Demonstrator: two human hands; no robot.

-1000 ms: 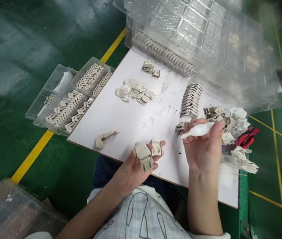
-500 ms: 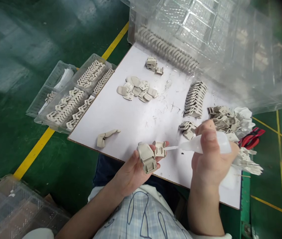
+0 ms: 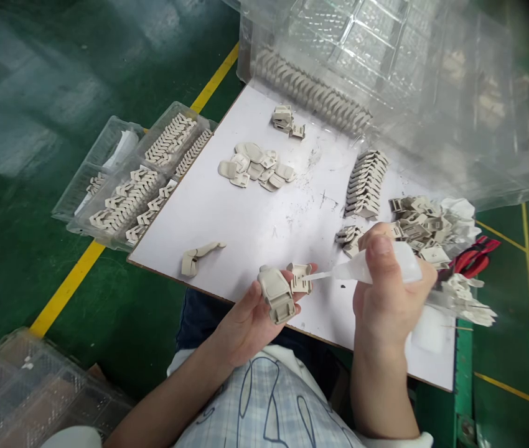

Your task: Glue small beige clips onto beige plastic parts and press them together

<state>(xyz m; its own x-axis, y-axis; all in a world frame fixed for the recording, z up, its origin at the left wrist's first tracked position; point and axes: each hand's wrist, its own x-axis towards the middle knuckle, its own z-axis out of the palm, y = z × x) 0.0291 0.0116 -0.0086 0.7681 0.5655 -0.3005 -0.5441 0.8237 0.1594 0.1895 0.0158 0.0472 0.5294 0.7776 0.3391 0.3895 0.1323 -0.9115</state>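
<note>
Two beige plastic parts rest in my left hand (image 3: 248, 326), near the front edge of the white tabletop (image 3: 241, 224). The larger is a rounded cover-like part (image 3: 276, 294); beside it sits a small slotted plastic piece (image 3: 300, 278) on my fingers. My right hand (image 3: 388, 292) is wrapped around a translucent white squeeze bottle (image 3: 376, 264), tilted nearly level. Its thin nozzle points left, and the tip is at the slotted piece. Whether any liquid comes out cannot be seen. To the left lies a beige bent part (image 3: 199, 256).
Several flat beige pieces (image 3: 257, 165) lie mid-table, with a stacked row (image 3: 367, 185) to their right. A heap of slotted parts (image 3: 418, 221) and red-handled tool (image 3: 472, 260) are at the right. Clear trays (image 3: 339, 37) stand at the back; filled trays (image 3: 129, 186) are at the left.
My right hand has shifted slightly left with the squeeze bottle, bringing the nozzle tip further over the slotted piece. My left hand stays in nearly the same place.
</note>
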